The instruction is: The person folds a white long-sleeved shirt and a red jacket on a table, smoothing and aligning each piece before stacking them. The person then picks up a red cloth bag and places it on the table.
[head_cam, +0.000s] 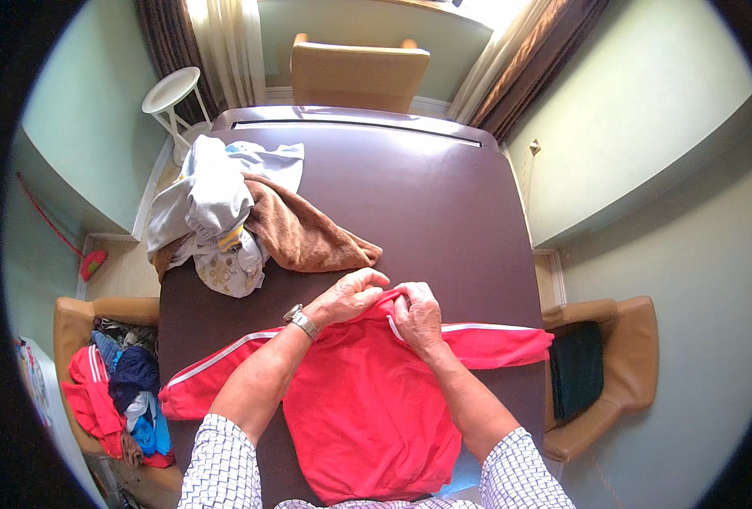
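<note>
A red long-sleeved sports top [369, 407] lies spread on the dark brown table [408, 184], its collar at the far side and its hem close to my body. White stripes run along both sleeves, which stretch out left and right. My left hand [347, 298], with a metal watch [301, 320] on the wrist, holds the left part of the collar between thumb and fingers. My right hand [419, 315] pinches the collar's right part, a short way from the left hand. Below the top, near the right forearm, a light blue patch [468, 474] shows.
At the table's far left are heaped grey and white clothes [220, 197] and a brown plush cloth [303, 226]. A left-hand chair [74, 312] holds mixed clothes [118, 394]. Dark folded fabric [577, 369] lies on the right-hand chair [633, 362]. Another chair [357, 73] stands beyond the table.
</note>
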A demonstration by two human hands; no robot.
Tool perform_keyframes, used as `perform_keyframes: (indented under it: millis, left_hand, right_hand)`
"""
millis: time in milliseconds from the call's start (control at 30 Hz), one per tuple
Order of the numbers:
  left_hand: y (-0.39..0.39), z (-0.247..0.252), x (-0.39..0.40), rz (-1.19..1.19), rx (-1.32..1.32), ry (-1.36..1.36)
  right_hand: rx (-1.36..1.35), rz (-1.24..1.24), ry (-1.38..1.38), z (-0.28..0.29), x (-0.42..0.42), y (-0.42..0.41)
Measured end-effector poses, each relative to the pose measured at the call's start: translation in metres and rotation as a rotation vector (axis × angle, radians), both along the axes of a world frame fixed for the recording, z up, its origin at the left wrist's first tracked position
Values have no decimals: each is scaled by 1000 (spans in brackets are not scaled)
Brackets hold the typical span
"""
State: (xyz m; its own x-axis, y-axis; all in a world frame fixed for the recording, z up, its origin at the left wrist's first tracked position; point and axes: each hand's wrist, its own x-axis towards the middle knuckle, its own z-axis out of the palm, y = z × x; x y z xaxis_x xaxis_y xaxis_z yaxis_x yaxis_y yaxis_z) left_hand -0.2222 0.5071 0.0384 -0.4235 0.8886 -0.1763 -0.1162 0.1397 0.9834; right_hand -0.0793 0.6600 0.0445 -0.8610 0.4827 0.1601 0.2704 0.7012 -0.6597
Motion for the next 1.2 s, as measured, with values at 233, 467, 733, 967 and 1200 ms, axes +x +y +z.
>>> perform_keyframes:
  millis: [233,467,733,967,1200]
  left_hand:
    - [5,-12,0,-20,28,25]
    - [8,-22,1,-31,73,45]
    - [7,-10,5,16,53,17]
    - [2,-8,5,9,13,-25]
    - [3,-10,11,68,72,-48]
  right_hand:
    - [67,82,120,-10,7,-1]
    - [247,81,198,-10,5,-2]
    - [158,58,176,-19,8,-2]
    - [289,62,201,0,7,-1]
    - [-946,-358,-9,19,14,5]
